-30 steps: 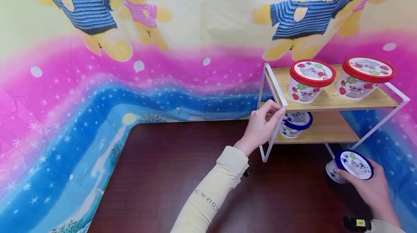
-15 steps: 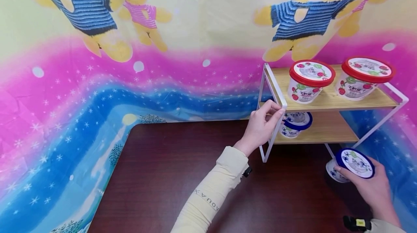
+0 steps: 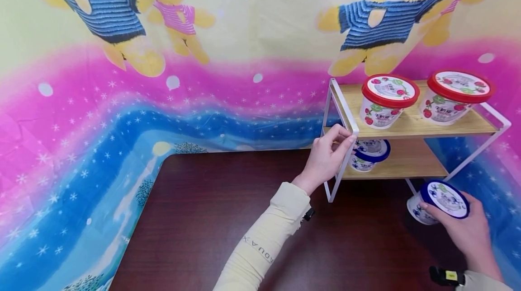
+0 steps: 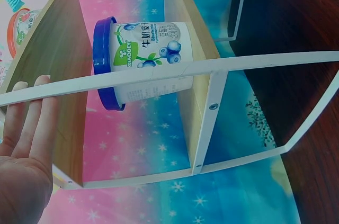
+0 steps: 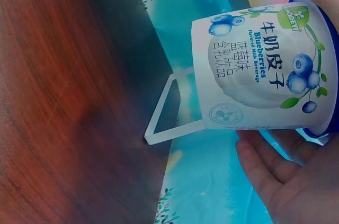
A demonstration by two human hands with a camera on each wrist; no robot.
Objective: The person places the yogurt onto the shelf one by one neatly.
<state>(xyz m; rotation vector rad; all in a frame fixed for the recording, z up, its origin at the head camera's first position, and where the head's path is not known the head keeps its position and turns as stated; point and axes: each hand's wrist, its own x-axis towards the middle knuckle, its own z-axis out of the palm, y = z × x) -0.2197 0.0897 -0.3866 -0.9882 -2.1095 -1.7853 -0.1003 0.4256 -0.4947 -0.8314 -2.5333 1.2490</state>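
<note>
My left hand (image 3: 325,157) grips the white metal frame at the front left corner of a two-tier shelf rack (image 3: 443,130); in the left wrist view, the fingers (image 4: 39,123) reach around the bar. To the right, just in front of the rack, my right hand (image 3: 468,232) holds a blueberry milk tub (image 3: 421,212) with a blue lid, tilted a little over the table. Its printed side faces the right wrist view, where thumb and fingers span it near the lid. Another blue-lidded tub (image 4: 153,54) stands on the lower tier, partly behind the frame in the head view.
Two red-lidded tubs, a left one (image 3: 388,101) and a right one (image 3: 457,96), stand on the upper tier. The rack sits on a dark brown table (image 3: 220,209). A cartoon bear cloth (image 3: 244,56) hangs behind and around the table.
The blueberry tub in my right hand has risen slightly and its tilt has shifted a little. My left hand stays on the rack's frame.
</note>
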